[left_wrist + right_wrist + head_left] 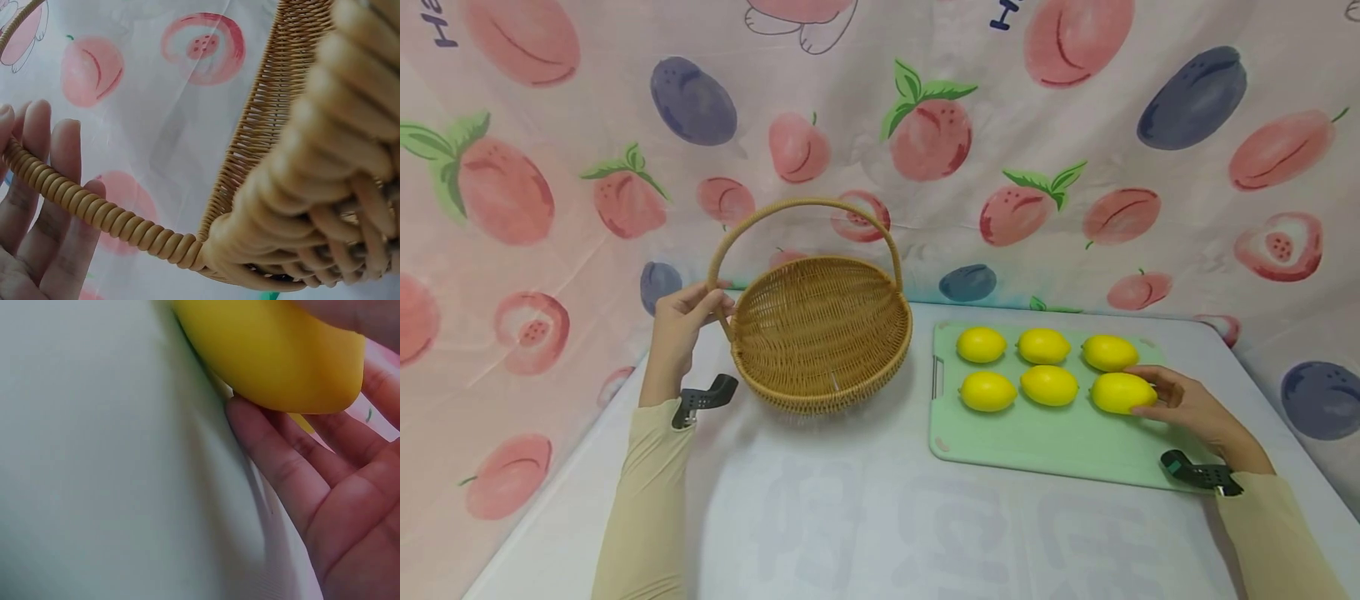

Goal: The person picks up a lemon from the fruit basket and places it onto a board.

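Note:
In the head view, my left hand (681, 325) holds the tall handle of a tan wicker basket (820, 333) near its left base. The basket is tipped toward me, and no contents show inside it. Fingers lie behind the coiled handle (103, 209) in the left wrist view. On a pale green cutting board (1037, 442) at the right, my right hand (1195, 412) grips the near right lemon (1120, 393), thumb on the near side and fingers behind. That lemon (281, 356) sits on or just above the board; I cannot tell which.
More yellow lemons (1049, 386) lie on the board in two rows, next to the gripped one. A white cloth (820, 517) covers the table. Behind it hangs a fruit-print curtain (850, 100). Small black cameras (707, 398) are strapped to both wrists.

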The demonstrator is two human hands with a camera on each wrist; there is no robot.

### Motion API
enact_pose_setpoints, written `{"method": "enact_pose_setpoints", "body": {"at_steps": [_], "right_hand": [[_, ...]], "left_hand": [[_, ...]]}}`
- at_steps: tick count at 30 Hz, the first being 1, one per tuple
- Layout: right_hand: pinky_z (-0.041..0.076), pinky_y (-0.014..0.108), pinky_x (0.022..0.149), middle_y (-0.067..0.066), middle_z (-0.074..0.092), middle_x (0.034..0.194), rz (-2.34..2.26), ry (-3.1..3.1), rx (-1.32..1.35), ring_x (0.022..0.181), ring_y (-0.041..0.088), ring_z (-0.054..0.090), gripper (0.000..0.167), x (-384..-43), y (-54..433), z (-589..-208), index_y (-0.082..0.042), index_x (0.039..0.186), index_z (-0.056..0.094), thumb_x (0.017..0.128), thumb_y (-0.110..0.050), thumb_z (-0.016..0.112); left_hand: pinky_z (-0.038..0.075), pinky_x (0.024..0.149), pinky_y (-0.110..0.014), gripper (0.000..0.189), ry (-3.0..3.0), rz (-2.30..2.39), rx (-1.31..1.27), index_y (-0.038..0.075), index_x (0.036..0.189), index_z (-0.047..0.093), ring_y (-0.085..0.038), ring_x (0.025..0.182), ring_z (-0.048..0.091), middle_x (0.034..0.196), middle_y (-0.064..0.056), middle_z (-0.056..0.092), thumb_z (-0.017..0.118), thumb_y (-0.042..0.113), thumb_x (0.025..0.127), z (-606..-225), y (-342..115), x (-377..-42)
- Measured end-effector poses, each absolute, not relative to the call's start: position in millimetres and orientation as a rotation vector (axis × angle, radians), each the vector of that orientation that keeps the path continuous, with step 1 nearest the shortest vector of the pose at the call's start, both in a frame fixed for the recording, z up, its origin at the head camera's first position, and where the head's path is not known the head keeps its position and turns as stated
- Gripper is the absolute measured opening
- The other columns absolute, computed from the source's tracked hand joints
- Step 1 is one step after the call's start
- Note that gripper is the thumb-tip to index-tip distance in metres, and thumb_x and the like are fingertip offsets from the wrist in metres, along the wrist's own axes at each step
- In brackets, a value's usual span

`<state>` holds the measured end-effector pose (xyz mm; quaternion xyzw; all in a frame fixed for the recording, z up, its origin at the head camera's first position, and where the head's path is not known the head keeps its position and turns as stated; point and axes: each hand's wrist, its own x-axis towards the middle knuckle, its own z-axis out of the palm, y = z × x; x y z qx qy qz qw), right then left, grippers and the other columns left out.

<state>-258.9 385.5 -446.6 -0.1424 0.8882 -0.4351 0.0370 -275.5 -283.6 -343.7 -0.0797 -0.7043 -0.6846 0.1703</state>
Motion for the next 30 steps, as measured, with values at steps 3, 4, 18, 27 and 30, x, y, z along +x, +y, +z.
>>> {"method": "enact_pose_setpoints", "body": {"at_steps": [3, 4, 18, 27, 30], "right_hand": [[0.037, 0.0, 0.08, -0.035, 0.046, 0.114, -1.344, 2.712, -0.461, 0.098, -0.019, 0.045, 0.054, -258.5, 385.9, -447.5, 0.0, 0.131, 0.045, 0.083, -0.008, 0.069], [0.037, 0.0, 0.08, -0.034, 0.046, 0.114, -1.345, 2.709, -0.468, 0.098, -0.019, 0.045, 0.055, -258.6, 386.1, -447.8, 0.001, 0.131, 0.044, 0.083, -0.008, 0.069], [0.037, -0.001, 0.083, -0.031, 0.047, 0.118, -1.379, 2.642, -0.541, 0.102, -0.018, 0.046, 0.056, -258.2, 390.1, -449.5, 0.002, 0.133, 0.042, 0.083, -0.001, 0.067], [0.041, 0.002, 0.082, -0.029, 0.05, 0.119, -1.42, 2.574, -0.582, 0.101, -0.014, 0.05, 0.055, -256.4, 390.6, -446.7, 0.002, 0.134, 0.041, 0.084, 0.004, 0.064], [0.041, 0.002, 0.082, -0.03, 0.051, 0.118, -1.408, 2.569, -0.579, 0.101, -0.014, 0.05, 0.054, -255.6, 391.8, -445.9, 0.003, 0.133, 0.041, 0.084, 0.003, 0.064]], "left_hand": [[0.054, 0.074, -0.016, 0.012, -2.016, -1.941, -0.229, 0.012, 0.098, 0.071, -0.005, 0.071, 0.068, 0.072, 0.01, 0.071, 0.062, 0.014, 0.09, -343.4, -283.2, -275.7], [0.054, 0.074, -0.016, 0.015, -2.017, -1.942, -0.233, 0.009, 0.101, 0.071, -0.005, 0.072, 0.068, 0.074, 0.01, 0.071, 0.062, 0.014, 0.09, -343.4, -282.9, -275.7], [0.054, 0.073, -0.017, 0.012, -2.026, -1.944, -0.257, 0.016, 0.096, 0.07, -0.005, 0.071, 0.067, 0.075, 0.009, 0.071, 0.06, 0.012, 0.091, -344.8, -280.7, -278.8], [0.054, 0.073, -0.017, 0.015, -2.01, -1.948, -0.296, 0.007, 0.101, 0.07, -0.005, 0.07, 0.067, 0.077, 0.007, 0.071, 0.058, 0.007, 0.092, -342.3, -277.7, -276.1], [0.054, 0.072, -0.018, 0.015, -1.998, -1.96, -0.312, 0.005, 0.101, 0.069, -0.006, 0.07, 0.066, 0.077, 0.005, 0.071, 0.057, 0.006, 0.092, -343.0, -277.3, -276.5]]}}
